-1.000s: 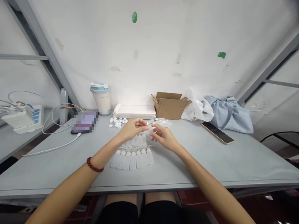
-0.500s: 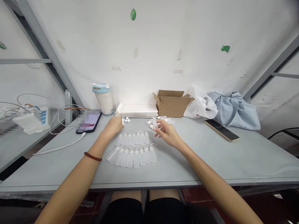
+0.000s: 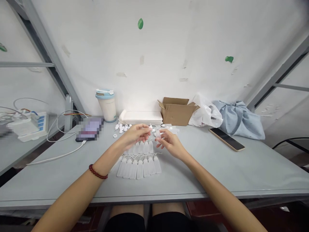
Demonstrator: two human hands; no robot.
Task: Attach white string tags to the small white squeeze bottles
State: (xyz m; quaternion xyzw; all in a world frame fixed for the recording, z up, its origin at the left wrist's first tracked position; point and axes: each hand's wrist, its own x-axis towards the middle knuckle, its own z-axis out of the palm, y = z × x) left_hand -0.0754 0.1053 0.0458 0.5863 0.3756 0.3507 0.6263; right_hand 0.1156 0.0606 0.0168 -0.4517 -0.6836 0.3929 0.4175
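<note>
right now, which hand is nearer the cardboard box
Right. The right hand is in front of the cardboard box; the left hand is farther left, in front of the white stack.

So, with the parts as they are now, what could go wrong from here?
The left hand pinches a small white cap at its fingertips, so it could slip and drop.

The left forearm crosses the left end of the near row of frosted tubes in this view; it might brush them out of line.

The cords on that row lie close together and could tangle if one tube were lifted.
</note>
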